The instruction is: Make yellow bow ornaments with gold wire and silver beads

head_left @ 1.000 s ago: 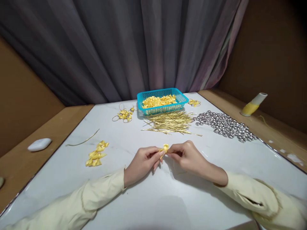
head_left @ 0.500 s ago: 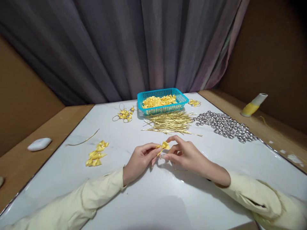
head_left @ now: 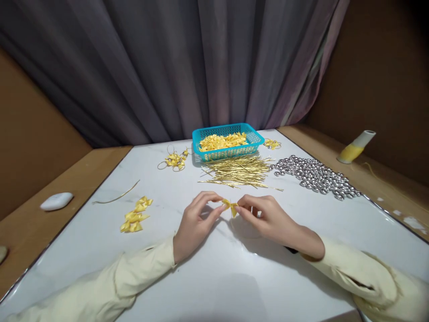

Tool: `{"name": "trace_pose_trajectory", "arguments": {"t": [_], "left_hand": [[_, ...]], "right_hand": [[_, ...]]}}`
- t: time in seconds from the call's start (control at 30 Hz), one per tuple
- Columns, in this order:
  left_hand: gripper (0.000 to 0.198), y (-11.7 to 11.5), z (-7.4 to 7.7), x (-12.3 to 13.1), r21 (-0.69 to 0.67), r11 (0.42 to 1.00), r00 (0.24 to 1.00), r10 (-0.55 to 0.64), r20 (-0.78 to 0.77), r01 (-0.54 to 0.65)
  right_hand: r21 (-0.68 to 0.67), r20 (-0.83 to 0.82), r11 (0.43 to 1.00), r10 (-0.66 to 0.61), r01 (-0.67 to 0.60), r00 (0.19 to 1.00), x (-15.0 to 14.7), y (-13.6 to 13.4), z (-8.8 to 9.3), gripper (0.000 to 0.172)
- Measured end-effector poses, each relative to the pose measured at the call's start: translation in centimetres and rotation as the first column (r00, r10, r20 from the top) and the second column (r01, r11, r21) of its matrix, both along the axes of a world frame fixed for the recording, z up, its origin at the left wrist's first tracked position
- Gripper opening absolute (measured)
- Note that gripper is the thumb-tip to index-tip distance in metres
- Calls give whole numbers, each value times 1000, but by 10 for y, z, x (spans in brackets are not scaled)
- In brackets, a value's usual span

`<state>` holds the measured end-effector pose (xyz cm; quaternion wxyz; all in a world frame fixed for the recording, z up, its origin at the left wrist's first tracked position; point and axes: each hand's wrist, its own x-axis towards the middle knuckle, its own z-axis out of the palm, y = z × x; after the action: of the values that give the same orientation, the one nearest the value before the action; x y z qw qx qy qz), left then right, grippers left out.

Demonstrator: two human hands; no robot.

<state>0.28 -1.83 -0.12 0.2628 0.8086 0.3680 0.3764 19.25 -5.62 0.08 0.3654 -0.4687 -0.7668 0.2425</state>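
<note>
A small yellow ribbon bow (head_left: 230, 206) is held just above the white table (head_left: 214, 277) between both hands. My left hand (head_left: 196, 221) pinches its left end with thumb and forefinger. My right hand (head_left: 268, 219) pinches its right end, fingers curled. Both arms wear pale yellow sleeves. A pile of thin gold wire ties (head_left: 239, 172) lies just beyond the hands.
A turquoise basket (head_left: 228, 141) of yellow ribbon pieces stands at the back. Silver bells (head_left: 315, 174) spread at the right. Finished bows (head_left: 136, 215) lie at the left, more bows (head_left: 174, 160) near the basket. A white case (head_left: 56, 201) and a yellow thread spool (head_left: 355, 146) sit on the wooden ledges.
The bow has turned and shifted slightly between the fingers. My right hand's raised forefinger came down into a pinch; my left hand's fingers lifted and arched.
</note>
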Motion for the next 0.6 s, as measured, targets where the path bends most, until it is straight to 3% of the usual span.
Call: {"name": "trace_pose_trajectory", "arguments": {"t": [0.07, 0.13, 0.2, 0.27, 0.33, 0.43, 0.5, 0.6], "left_hand": [[8, -2, 1, 0, 142, 987, 995, 84, -59, -75], [8, -6, 2, 0, 204, 977, 989, 78, -124, -52], [12, -10, 2, 0, 163, 986, 985, 4, -170, 24], [25, -12, 3, 0, 32, 997, 983, -67, -168, 74], [33, -13, 3, 2, -151, 984, 988, -112, -110, 94], [31, -13, 6, 4, -389, 907, 986, -164, 25, 160], [27, -12, 7, 5, -457, 865, 979, -181, 98, 206], [22, -12, 8, 7, -480, 851, 976, -168, 139, 215]], "right_hand": [[134, 35, 987, -89, 83, 995, -2, -1, -5, 16], [251, 92, 960, -150, 122, 985, -5, -1, -10, 17], [324, 158, 938, -178, 120, 971, -6, -1, -14, 18], [340, 220, 937, -166, 84, 961, -8, -2, -16, 19], [323, 263, 946, -116, 26, 958, -9, -3, -16, 17], [255, 249, 966, -18, -48, 968, -12, -5, -12, 11], [162, 178, 984, 44, -73, 983, -13, -6, -8, 9], [-25, 26, 994, 108, -108, 994, -12, -6, -1, 8]]}}
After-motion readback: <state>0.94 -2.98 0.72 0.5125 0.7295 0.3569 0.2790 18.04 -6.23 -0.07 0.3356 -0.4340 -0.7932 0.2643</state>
